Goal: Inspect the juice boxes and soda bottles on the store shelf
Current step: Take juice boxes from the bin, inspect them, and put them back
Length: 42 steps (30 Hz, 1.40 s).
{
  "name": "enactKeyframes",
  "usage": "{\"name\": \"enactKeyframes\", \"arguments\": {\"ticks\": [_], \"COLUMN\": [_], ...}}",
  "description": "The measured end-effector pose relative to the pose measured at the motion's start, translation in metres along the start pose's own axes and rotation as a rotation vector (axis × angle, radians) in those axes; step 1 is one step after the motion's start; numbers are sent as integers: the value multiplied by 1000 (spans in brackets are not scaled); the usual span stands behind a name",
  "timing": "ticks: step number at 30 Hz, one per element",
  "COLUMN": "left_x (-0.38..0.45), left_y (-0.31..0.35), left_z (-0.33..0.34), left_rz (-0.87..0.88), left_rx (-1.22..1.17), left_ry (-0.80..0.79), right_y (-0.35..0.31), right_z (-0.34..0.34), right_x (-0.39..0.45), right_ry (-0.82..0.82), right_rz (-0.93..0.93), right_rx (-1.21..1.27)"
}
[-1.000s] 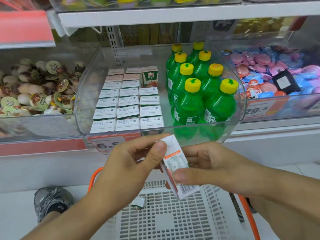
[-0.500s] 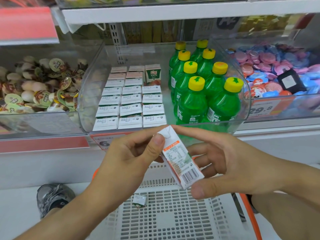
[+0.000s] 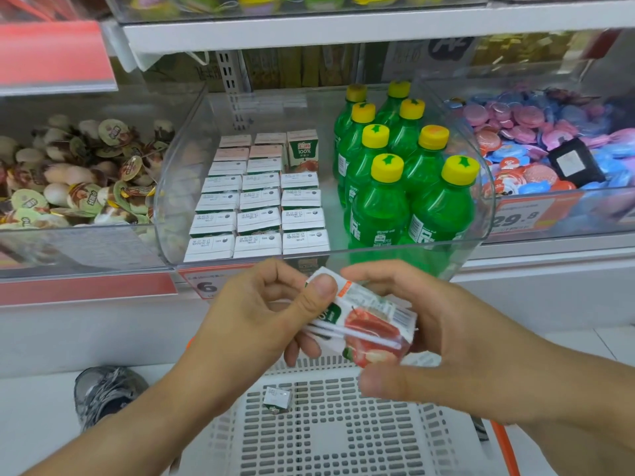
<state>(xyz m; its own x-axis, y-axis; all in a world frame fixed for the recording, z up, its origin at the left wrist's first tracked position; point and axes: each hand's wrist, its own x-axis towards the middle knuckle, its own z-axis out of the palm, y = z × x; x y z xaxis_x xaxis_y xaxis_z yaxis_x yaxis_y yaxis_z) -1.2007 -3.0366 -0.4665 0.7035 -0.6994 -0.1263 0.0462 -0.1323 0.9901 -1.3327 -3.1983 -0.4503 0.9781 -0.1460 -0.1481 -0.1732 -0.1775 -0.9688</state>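
Juice box up for a look, straw side facing me.

Both hands grip the box (image 3: pixel 369 326) in front of the bin (image 3: pixel 171 214): left hand (image 3: pixel 261 324) pinches the top corner with the thumb, right hand (image 3: pixel 443 341) curls its fingers round the far end, thumb underneath. It looks light and a bit squashy, so I'd hold the stiff edges, clear of the loose straw (image 3: pixel 357 333). The other boxes (image 3: pixel 257 214) and bottles (image 3: pixel 405 187) wait in the bin above the basket (image 3: pixel 330 434).
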Motion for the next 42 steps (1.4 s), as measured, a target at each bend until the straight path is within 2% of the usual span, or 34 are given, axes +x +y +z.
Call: {"name": "enactKeyframes", "arguments": {"ticks": [3,6,11,15,32,42], "left_x": [-1,-1,-1,0,2,1], "left_y": [1,1,1,3,-2,1], "left_z": [2,2,1,-1,-3,-2], "left_rz": [-34,-18,29,63,80,57], "left_rx": [-21,-48,-57,-30,-27,-53], "left_ry": [-39,-57,-72,-117,-109,-120], "right_y": [0,-4,-4,-3,1,-5], "right_z": [5,-3,-8,-12,-18,-16], "right_x": [2,7,11,12,15,11], "right_ry": [95,82,117,70,29,78], "right_rz": [39,81,71,41,42,82], "right_rx": [125,255,217,193,372,276]}}
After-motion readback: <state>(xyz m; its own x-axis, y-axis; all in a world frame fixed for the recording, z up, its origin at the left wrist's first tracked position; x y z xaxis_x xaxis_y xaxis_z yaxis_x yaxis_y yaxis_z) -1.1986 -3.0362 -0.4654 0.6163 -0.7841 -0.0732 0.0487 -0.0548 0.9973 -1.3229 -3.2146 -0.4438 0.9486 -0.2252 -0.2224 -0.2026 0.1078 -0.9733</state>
